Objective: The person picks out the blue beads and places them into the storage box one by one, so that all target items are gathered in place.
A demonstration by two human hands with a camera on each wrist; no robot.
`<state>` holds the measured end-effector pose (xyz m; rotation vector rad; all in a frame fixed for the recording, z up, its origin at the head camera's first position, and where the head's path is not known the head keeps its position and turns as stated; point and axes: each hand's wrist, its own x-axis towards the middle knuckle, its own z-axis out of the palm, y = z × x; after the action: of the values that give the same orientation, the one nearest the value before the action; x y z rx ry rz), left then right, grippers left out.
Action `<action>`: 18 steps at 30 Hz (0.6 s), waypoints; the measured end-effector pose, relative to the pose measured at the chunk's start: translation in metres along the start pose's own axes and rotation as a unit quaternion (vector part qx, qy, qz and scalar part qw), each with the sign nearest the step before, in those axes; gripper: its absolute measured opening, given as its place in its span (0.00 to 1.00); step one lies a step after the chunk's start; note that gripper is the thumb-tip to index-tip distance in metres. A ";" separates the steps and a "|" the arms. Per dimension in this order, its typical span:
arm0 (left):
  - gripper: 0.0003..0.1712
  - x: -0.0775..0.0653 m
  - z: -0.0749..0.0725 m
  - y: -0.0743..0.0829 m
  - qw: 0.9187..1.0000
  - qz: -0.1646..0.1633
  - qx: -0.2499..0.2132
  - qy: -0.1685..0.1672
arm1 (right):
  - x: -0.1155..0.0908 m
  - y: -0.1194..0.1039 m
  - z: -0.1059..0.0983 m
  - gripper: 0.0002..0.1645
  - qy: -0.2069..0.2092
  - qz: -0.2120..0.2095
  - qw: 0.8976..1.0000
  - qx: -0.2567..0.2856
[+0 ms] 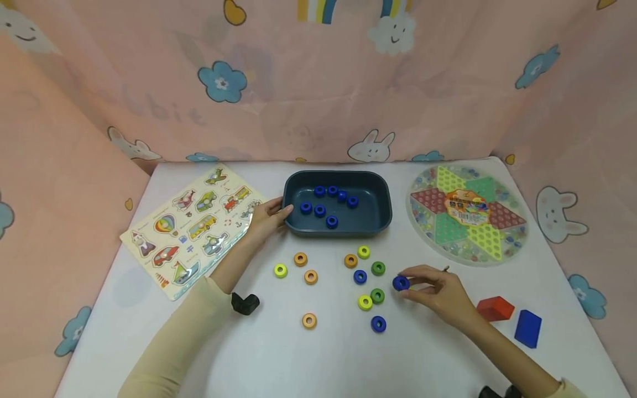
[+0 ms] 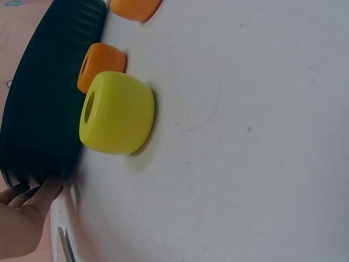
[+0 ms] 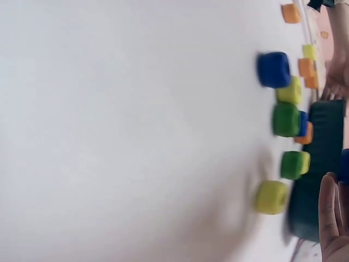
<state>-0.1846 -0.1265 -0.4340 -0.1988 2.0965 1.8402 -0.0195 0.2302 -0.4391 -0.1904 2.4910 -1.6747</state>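
Between thumb and fingertips, my right hand (image 1: 440,293) pinches a blue bead (image 1: 401,283) to the right of the loose beads. Part of that blue bead (image 3: 344,166) shows at the edge of the right wrist view. My left hand (image 1: 269,220) holds the left end of a dark teal tray (image 1: 338,231), its thumb at the rim. Several blue beads (image 1: 320,210) lie inside the tray. In front of it are loose beads: orange (image 1: 311,277), yellow (image 1: 365,302), green (image 1: 378,268) and two blue, one (image 1: 379,324) nearest me.
A picture puzzle board (image 1: 191,232) lies left, partly under my left forearm. At the back right is a round star-patterned game board (image 1: 468,213). A red block (image 1: 495,308) and a blue block (image 1: 528,329) lie beside my right forearm. Patterned cloth (image 1: 318,99) hangs behind the table.
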 end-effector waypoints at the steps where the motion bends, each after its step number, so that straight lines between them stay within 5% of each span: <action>1: 0.32 0.002 -0.001 -0.003 1.000 0.001 -0.003 0.000 | 0.008 -0.005 0.000 0.21 -0.004 -0.008 1.000 -0.002; 10: 0.32 0.013 -0.002 -0.019 1.000 0.022 0.007 0.011 | 0.092 -0.062 0.012 0.18 0.000 -0.082 0.997 -0.015; 18: 0.31 0.011 -0.001 -0.018 1.000 0.025 0.004 0.018 | 0.169 -0.043 0.019 0.22 0.001 -0.082 0.995 -0.053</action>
<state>-0.1888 -0.1287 -0.4543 -0.1799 2.1502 1.8703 -0.1813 0.1665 -0.4133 -0.4144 2.6321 -1.6011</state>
